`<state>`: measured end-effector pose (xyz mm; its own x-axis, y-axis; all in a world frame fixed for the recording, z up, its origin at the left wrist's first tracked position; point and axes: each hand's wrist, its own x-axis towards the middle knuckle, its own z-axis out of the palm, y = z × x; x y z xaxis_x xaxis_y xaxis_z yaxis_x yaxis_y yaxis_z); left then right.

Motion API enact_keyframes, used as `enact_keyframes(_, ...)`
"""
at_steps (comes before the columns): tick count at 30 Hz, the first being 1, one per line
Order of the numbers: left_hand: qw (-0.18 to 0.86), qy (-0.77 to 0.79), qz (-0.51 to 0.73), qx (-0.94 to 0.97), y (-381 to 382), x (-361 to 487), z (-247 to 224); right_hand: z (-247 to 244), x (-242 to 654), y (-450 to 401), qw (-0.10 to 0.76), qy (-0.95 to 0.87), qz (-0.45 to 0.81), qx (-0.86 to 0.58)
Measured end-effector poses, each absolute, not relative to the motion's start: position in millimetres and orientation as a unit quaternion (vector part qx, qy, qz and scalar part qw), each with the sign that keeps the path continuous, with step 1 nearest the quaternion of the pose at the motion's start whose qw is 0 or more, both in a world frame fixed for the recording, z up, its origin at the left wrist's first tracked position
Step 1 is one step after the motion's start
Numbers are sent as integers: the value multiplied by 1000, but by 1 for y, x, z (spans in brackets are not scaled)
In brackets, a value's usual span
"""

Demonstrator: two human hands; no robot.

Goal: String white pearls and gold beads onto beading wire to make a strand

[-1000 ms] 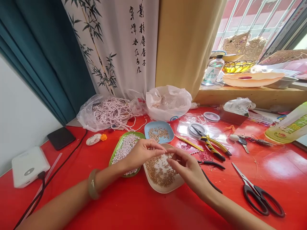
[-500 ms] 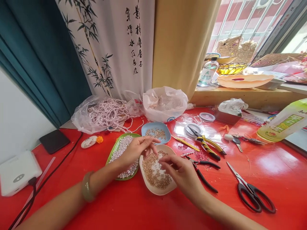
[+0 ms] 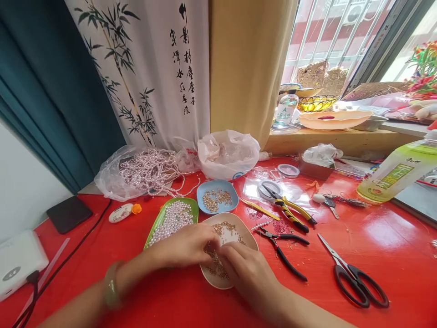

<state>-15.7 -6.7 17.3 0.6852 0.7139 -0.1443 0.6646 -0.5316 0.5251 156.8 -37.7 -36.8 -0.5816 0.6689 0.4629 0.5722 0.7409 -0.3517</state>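
Observation:
Both my hands meet above a cream dish of small gold beads. My left hand, a pale green bangle on its wrist, has thumb and fingers drawn together. My right hand is closed in a pinch against the left fingertips. Anything between the fingers is too small or hidden to make out. Left of them, a green tray of pearl beads is partly covered by my left hand. Just behind sits a blue dish with more gold beads.
At right lie yellow-black pliers, red-black pliers, yellow tweezers and black-handled scissors. Pearl strands and a plastic bag sit at the back. A bottle stands far right, a white box far left.
My hands have come together and lowered over the cream dish; before, they were apart. The left has moved back from near the blue dish. The view has shifted slightly.

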Motion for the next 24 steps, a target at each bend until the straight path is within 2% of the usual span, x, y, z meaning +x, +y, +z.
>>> enact_keyframes(4,265,391,46,880,-7,-14,9,-37,157,-38,282,-880,90,-371)
enact_keyframes(10,349,352,96,863,-2,-18,11,-32,157,-37,311,-829,199,-420)
enact_keyframes(14,389,427,174,797,15,-34,21,-26,157,-34,328,-797,255,-438)
enact_keyframes(17,327,534,223,747,33,-55,22,-20,157,-33,331,-783,287,-442)
enact_keyframes(19,273,576,199,744,44,-68,19,-16,157,-34,333,-775,302,-445)
enact_keyframes(24,266,561,112,776,54,-79,4,-14,156,-33,334,-770,306,-450)
